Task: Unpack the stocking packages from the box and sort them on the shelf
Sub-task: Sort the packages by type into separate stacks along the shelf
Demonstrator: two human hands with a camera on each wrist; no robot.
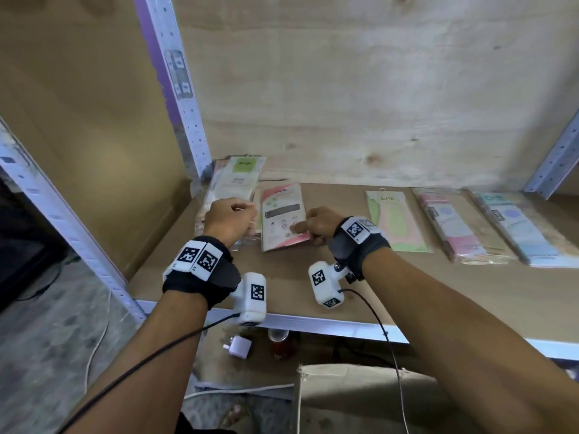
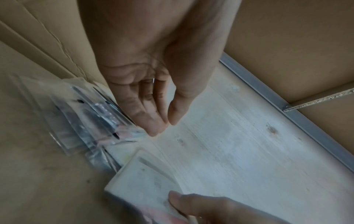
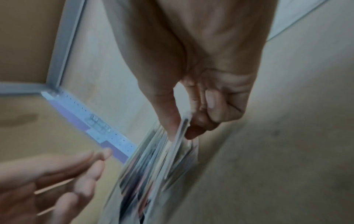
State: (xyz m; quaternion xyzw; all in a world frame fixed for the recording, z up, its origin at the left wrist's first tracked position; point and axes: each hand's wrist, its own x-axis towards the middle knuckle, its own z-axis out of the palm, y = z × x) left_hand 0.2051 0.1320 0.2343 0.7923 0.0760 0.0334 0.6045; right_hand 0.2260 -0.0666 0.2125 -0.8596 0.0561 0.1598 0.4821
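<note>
A pink-and-white stocking package (image 1: 282, 214) lies on the brown shelf board (image 1: 297, 277). My right hand (image 1: 308, 228) pinches its near right corner between thumb and curled fingers (image 3: 199, 121). The package's edge (image 3: 184, 128) shows blurred in the right wrist view. My left hand (image 1: 230, 219) hovers at a stack of clear-wrapped packages (image 1: 233, 183) in the shelf's left corner. Its fingers (image 2: 151, 119) are relaxed and hold nothing, right beside the stack (image 2: 82, 121). The cardboard box (image 1: 360, 399) stands below the shelf's front edge.
Further right on the shelf lie a green package (image 1: 394, 220), a pink one (image 1: 451, 227) and a blue one (image 1: 517, 227). A perforated metal upright (image 1: 178, 89) bounds the left corner. Under the shelf are a white plug (image 1: 238, 346) and a small cup (image 1: 277, 338).
</note>
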